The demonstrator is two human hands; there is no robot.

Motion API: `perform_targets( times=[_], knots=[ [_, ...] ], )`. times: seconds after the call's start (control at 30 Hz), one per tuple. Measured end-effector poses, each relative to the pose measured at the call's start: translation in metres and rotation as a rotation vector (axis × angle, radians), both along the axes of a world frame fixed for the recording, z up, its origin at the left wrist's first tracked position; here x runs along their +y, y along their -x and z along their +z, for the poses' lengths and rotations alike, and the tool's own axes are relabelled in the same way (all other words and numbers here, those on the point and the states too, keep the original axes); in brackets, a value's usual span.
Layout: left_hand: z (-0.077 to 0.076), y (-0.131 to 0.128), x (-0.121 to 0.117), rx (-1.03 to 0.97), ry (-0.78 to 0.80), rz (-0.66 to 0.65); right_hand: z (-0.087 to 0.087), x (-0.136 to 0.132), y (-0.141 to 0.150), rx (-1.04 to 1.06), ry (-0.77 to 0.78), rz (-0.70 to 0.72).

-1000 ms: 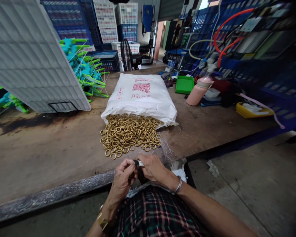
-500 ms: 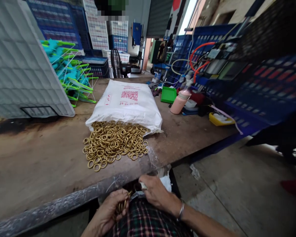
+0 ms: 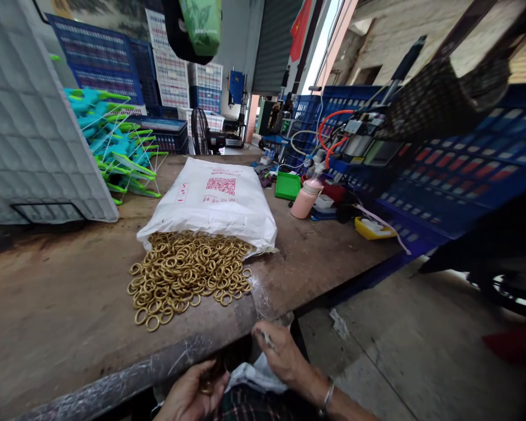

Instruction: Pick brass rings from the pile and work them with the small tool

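Observation:
My left hand [image 3: 193,390] is below the table's front edge, its fingers curled round several brass rings [image 3: 207,386], mostly hidden in the palm. To its right, my right hand [image 3: 283,354] is closed, with a small pale thing at the fingertips that I cannot make out. Between and beneath the hands lies a crumpled whitish cloth or bag [image 3: 258,375] over my lap. On the table, a heap of brass rings [image 3: 188,278] spills from the mouth of a white woven sack [image 3: 214,196] printed in red.
A grey-white padded panel [image 3: 35,128] stands at the left, beside teal and lime-green plastic pieces [image 3: 118,146]. To the right are a green tray [image 3: 288,186], a pink bottle [image 3: 305,200], a yellow dish [image 3: 374,229], a pneumatic device [image 3: 359,131] and blue crates [image 3: 456,169].
The view has tilted upward and turned slightly right. My left hand has turned, so fewer rings show in it. More of the whitish cloth shows beside my right hand, which stays closed.

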State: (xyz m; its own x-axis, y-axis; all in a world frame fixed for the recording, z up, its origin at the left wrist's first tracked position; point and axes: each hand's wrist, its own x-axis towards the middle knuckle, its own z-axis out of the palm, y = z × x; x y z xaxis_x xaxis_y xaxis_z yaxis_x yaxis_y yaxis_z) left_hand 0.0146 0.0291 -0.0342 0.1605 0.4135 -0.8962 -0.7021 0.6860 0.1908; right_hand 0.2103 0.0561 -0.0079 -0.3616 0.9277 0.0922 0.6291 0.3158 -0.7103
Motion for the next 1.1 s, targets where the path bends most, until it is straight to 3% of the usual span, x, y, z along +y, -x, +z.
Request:
perform_targets(
  times=[0.13, 0.2, 0.3, 0.5, 0.63, 0.73, 0.87, 0.93, 1.0, 1.1],
  knots=[
    [-0.012, 0.001, -0.001, 0.006, -0.036, 0.013, 0.014, 0.056, 0.007, 0.001, -0.189, -0.231],
    [-0.015, 0.002, -0.001, 0.016, -0.041, 0.025, 0.016, 0.083, 0.013, -0.076, -0.186, -0.316],
    [-0.015, 0.003, -0.002, 0.019, -0.045, 0.019, 0.018, 0.111, 0.021, -0.281, -0.109, -0.333],
    [-0.018, 0.012, -0.007, -0.030, -0.151, -0.211, 0.019, 0.124, 0.028, -0.524, -0.007, -0.306],
    [-0.020, 0.017, -0.007, -0.082, -0.400, -0.434, 0.014, 0.124, 0.025, -0.487, -0.031, -0.319],
    [-0.007, 0.016, -0.007, -0.015, -0.541, -0.571, 0.010, 0.126, 0.021, -0.421, -0.060, -0.347],
    [0.031, 0.009, -0.007, 0.252, -0.656, -0.647, 0.010, 0.120, 0.016, -0.194, -0.088, -0.349],
    [0.049, 0.003, -0.002, 0.316, -0.690, -0.575, 0.012, 0.108, 0.018, -0.030, -0.095, -0.296],
    [0.060, -0.003, 0.006, 0.428, -0.688, -0.422, 0.015, 0.092, 0.023, 0.107, -0.097, -0.191],
    [0.064, -0.007, 0.020, 0.528, -0.721, -0.282, 0.021, 0.063, 0.037, 0.235, -0.094, -0.040]
  ],
)
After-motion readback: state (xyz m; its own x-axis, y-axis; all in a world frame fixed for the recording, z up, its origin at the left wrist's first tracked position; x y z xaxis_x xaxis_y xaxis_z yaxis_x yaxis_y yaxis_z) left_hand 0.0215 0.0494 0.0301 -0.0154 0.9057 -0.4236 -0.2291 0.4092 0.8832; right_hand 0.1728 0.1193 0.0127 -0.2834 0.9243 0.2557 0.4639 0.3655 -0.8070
